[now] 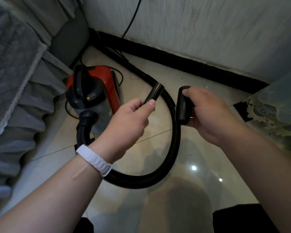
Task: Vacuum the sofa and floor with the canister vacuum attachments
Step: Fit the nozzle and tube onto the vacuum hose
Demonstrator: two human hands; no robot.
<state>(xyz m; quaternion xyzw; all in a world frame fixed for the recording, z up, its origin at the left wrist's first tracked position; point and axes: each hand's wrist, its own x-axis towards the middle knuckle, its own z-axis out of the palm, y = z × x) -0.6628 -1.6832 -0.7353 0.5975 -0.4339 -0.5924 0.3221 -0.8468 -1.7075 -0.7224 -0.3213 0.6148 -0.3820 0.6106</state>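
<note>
A red and black canister vacuum point(97, 91) stands on the tiled floor beside the sofa. Its black ribbed hose point(173, 148) loops from the canister's front, under my left wrist, and curves up to the right. My left hand point(131, 118) grips the hose's smooth black end tube point(154, 93), whose open mouth points up and right. My right hand point(208, 113) holds a short black nozzle attachment point(182, 105) upright, a small gap to the right of the tube's end. A white band sits on my left wrist.
A grey quilted sofa cover point(20, 84) hangs along the left. A white wall with a black skirting board point(191, 63) runs behind, with a black cable point(133, 19) hanging down it. A lace-covered piece of furniture point(275, 111) stands at the right. Glossy floor tiles point(200, 174) lie below.
</note>
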